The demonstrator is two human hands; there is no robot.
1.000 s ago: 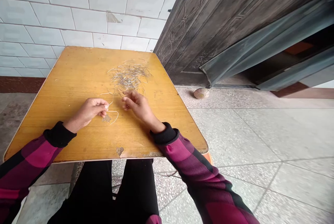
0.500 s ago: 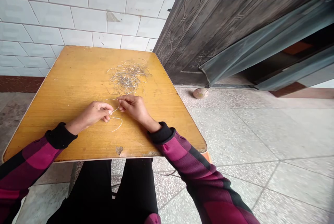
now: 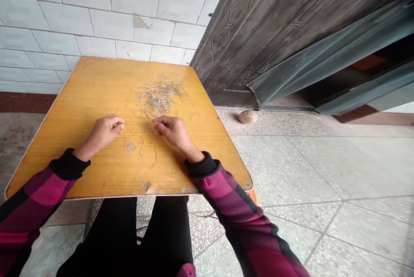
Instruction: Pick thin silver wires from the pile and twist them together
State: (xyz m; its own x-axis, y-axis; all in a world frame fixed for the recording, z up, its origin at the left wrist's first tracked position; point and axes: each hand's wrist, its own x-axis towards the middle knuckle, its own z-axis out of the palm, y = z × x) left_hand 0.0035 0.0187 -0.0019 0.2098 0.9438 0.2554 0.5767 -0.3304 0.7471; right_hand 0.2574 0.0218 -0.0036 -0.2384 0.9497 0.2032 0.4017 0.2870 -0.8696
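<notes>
A single thin bent wire (image 3: 141,144) lies on the yellow wooden table (image 3: 80,96), in the gap between my hands. My left hand (image 3: 105,134) rests left of it, fingers curled together with no wire showing in them. On the other side, my right hand (image 3: 173,130) is closed in a pinch, its fingertips at the lower edge of a loose heap of thin wires (image 3: 160,96). Whether a wire sits between those fingertips is too small to tell. Several wires in the heap cross and tangle.
A white tiled wall (image 3: 123,23) stands behind the table. At right are a dark carved door (image 3: 226,53) and a grey-green curtain (image 3: 291,70). A pale ball (image 3: 248,116) lies on the tiled floor. The tabletop has chipped patches.
The wire that was held between both hands now lies on the table, let go. My left hand has moved left and back; my right hand has shifted slightly to the right.
</notes>
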